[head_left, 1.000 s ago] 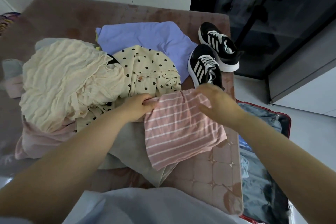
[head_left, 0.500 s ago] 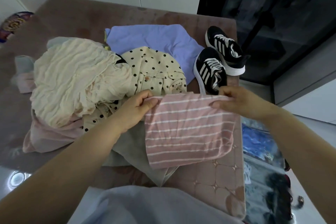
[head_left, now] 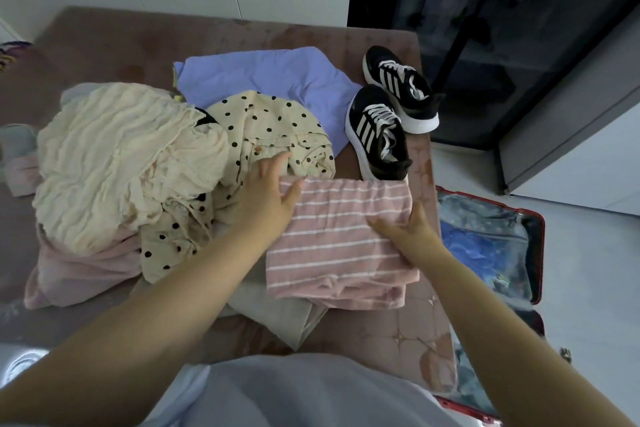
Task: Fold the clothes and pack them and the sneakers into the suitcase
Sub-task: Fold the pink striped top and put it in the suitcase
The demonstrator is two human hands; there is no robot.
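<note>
fingers that pinched the top corners of the pink white-striped knit top (head_left: 339, 246) half a second ago have let go. we now see the left hand (head_left: 266, 194) lying flat with straight fingers on its upper left edge, and the right hand (head_left: 405, 232) spread palm down on its right side, neither grasping anything. the top lies as a folded rectangle near the right edge of the dusty-pink quilted bed (head_left: 138, 38), on top of a beige garment (head_left: 277, 312). we judge the fold is being pressed flat and the piece is nearly ready for the open red-rimmed suitcase (head_left: 538, 253) on the floor just beside that edge. heaped unfolded in the middle are a cream crinkled blouse (head_left: 121, 156), a cream black-dotted shirt (head_left: 273, 132), a lilac cotton top (head_left: 270, 76) and a pale pink garment (head_left: 79, 270). the black white-striped sneakers (head_left: 377, 135) wait at the far right corner. white wall panels stand behind the bed, and a dark glass cabinet (head_left: 485, 28) stands to the right.
</note>
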